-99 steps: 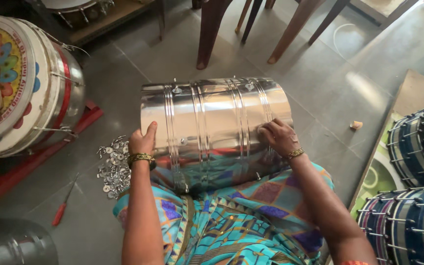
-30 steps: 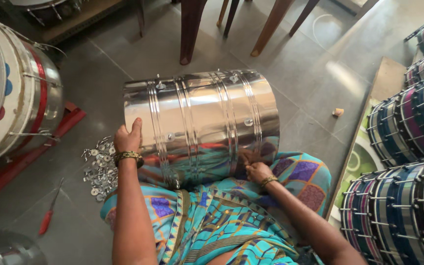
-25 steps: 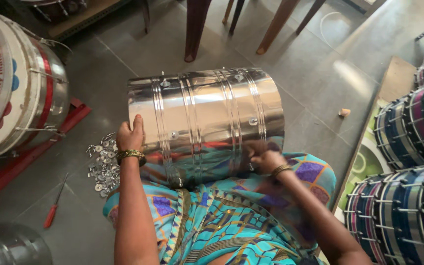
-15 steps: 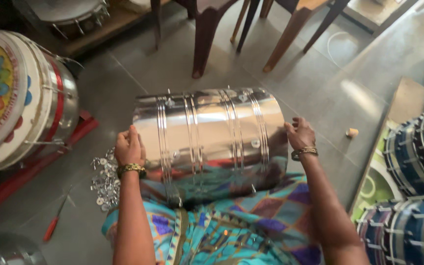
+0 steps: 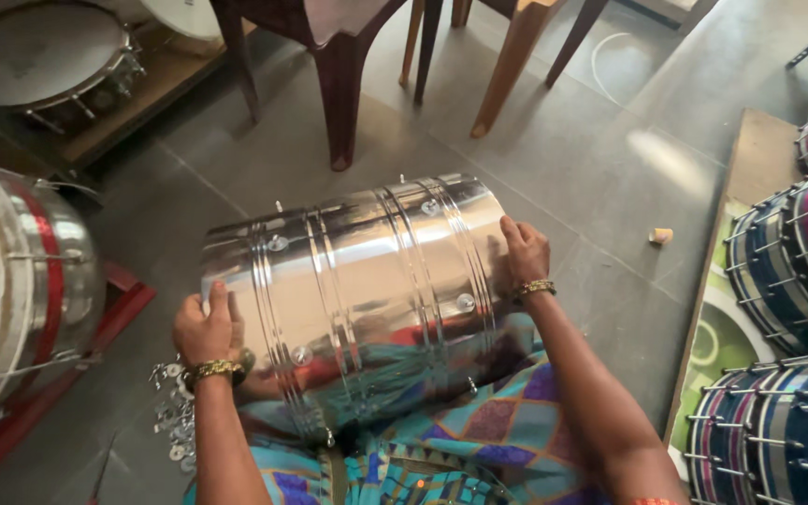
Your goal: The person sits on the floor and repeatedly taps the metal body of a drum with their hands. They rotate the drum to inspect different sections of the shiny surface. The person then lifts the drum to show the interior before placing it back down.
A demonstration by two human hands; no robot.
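Polished steel drum shell [image 5: 362,295] laid sideways across lap, gripped at both ends: left hand [image 5: 203,329] clasped on near-left rim, right hand [image 5: 526,251] shifted from underside up to right rim. Shell now steadied. Metal fittings [image 5: 172,423] heaped on floor beside left wrist.

The drum shell [image 5: 357,290] is polished metal, mirror-bright, smooth between its ribbed bands, and it reflects the patterned cloth [image 5: 441,449] under it. That cloth looks soft and matt, printed in teal, purple and orange. A gold-coloured metal bangle glints on the left hand [image 5: 206,329] and another on the right hand [image 5: 526,252]. The floor [image 5: 628,150] is grey tile, smooth with a dull sheen. Small shiny metal fittings [image 5: 172,425] lie heaped on it. The chair legs [image 5: 339,93] look like glossy dark plastic; the paler legs [image 5: 507,65] look like wood. The stacked drums [image 5: 787,262] have glossy striped sides.
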